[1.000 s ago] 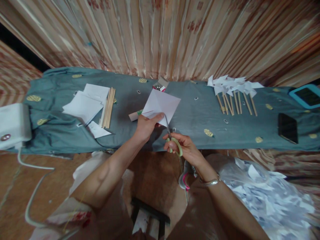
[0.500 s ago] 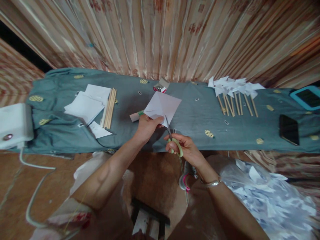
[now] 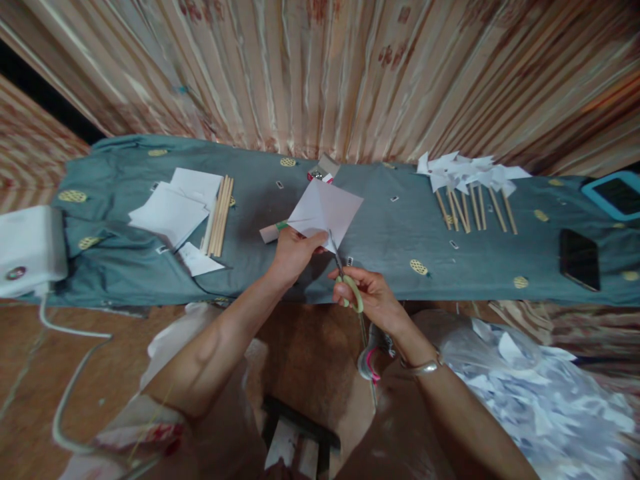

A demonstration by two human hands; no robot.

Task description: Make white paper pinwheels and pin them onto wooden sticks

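On the floor at the near right lies a see-through bag full of white folded paper, beside the person's right arm. The near edge of the bench runs crosswise under the hands; the right hand is at that edge, fingers curled through the green handles of the scissors. The scissors' long axis runs away from the person and slightly left, the blades meeting the near corner of a white paper square.

The left hand pinches the paper along its near left side, thumb on top. The square is held over the bench as a diamond, one corner toward the person and the opposite one toward the far edge; a thin line runs in from its left corner. A small tube lies just left of it, partly behind the hand.

Rightward, a broad stretch of cloth separates the paper from a phone and a group of paper pinwheels, sticks toward the person. Leftward, room is tighter: wooden sticks, then stacked sheets. Just beyond the paper, an open little box sits by the far edge, before a curtain.
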